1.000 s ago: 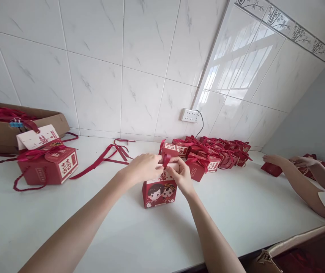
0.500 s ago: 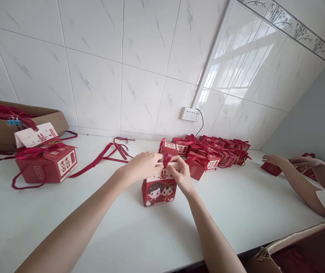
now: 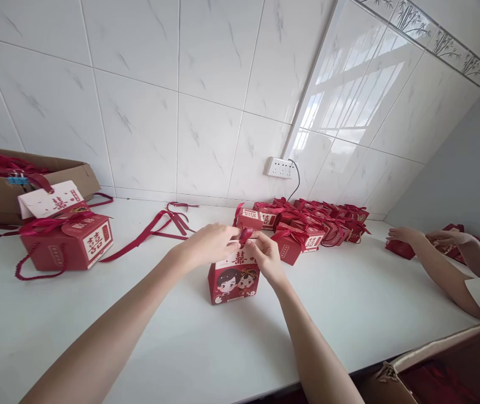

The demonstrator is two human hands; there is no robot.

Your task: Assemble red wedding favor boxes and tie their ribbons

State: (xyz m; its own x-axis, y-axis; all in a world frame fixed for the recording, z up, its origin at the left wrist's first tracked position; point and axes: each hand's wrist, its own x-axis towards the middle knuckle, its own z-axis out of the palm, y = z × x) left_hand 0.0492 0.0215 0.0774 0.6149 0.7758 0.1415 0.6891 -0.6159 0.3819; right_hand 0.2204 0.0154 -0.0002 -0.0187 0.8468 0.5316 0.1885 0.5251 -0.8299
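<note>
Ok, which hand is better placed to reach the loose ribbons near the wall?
Probably the left grip: it's nearer the loose ribbons than the right grip. Both are at the ribbon loop atop the box.

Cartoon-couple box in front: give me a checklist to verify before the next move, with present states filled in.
1. Cartoon-couple box upright on table: ok.
2. Left hand at the box's top, beside the ribbon: ok.
3. Right hand at the ribbon: ok.
4. Ribbon firmly knotted: cannot tell, hands partly hide it.
5. Loose ribbon strips apart from this box: ok.
6. Co-worker's hands apart from this box: ok.
</note>
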